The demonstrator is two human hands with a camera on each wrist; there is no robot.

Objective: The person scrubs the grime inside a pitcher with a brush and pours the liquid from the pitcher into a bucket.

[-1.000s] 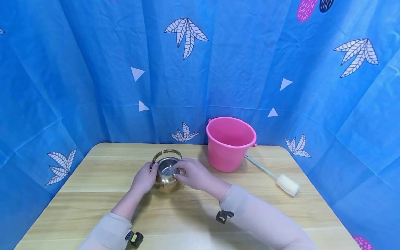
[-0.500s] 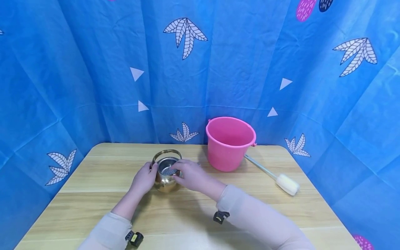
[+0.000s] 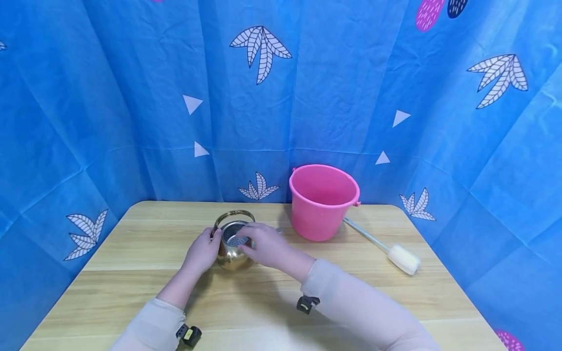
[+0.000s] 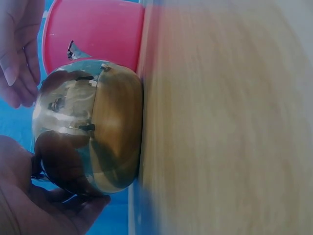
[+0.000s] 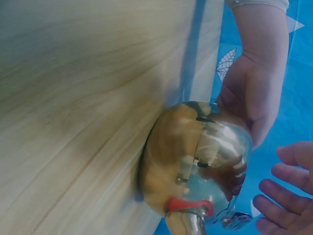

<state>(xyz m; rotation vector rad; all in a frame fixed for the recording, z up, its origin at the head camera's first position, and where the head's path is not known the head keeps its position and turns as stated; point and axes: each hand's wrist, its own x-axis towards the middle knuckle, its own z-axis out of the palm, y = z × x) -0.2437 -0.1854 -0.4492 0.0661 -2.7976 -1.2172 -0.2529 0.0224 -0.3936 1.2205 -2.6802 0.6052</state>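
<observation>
A shiny brass-coloured teapot [image 3: 234, 261] stands lidless on the wooden table, its loop handle [image 3: 234, 212] upright. My left hand [image 3: 203, 251] grips the lower left end of that handle, with fingers against the pot's side in the left wrist view. Over the opening, my right hand [image 3: 273, 247] has thumb and index finger at the near right edge of a perforated metal strainer [image 3: 237, 241]. They appear to pinch it, though the contact is hidden in both wrist views. A short spout [image 5: 186, 223] shows in the right wrist view.
Behind and to the right stands a pink bucket [image 3: 322, 214]. A bottle brush with a white sponge head [image 3: 404, 259] lies to its right, its handle [image 3: 366, 234] running toward the bucket. A blue patterned curtain [image 3: 250, 122] surrounds the table's back and sides.
My right hand has shifted slightly left over the opening. The perforated strainer shows more plainly and looks tilted. The left hand and teapot have stayed in place.
</observation>
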